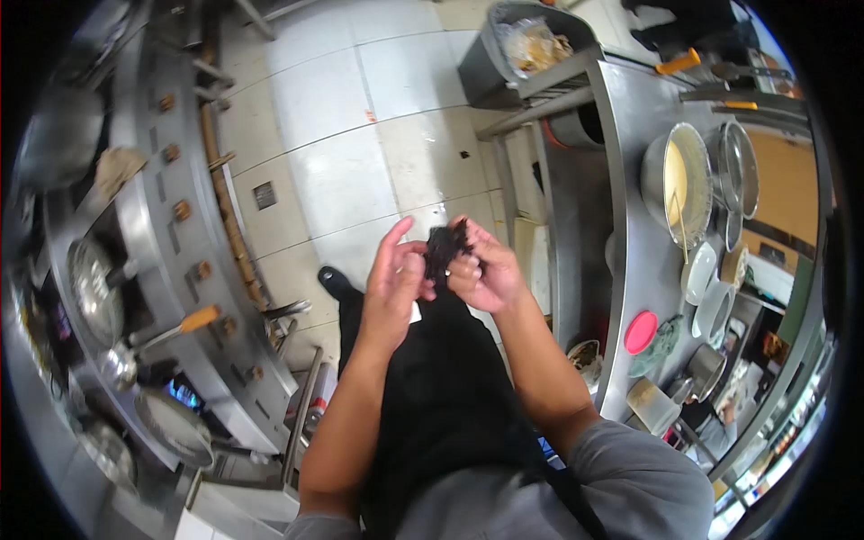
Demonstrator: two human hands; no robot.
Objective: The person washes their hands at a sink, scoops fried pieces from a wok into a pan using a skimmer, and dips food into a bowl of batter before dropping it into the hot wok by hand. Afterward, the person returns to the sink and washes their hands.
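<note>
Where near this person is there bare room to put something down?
On the right-hand counter, bare steel shows between the bowl of pale mixture and the pink disc. Beyond them, white dishes crowd it; the stove opposite holds pans.

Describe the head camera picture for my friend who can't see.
A person's left hand and right hand hold a dark, crumpled thing over a tiled floor. A stove with pans is on the left, a metal counter with bowls on the right.

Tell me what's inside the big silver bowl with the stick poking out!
The bowl has pale yellow stuff in it, and a thin stick leans over the rim. The yellow stuff covers the bottom, so anything hiding underneath can't be seen.
</note>
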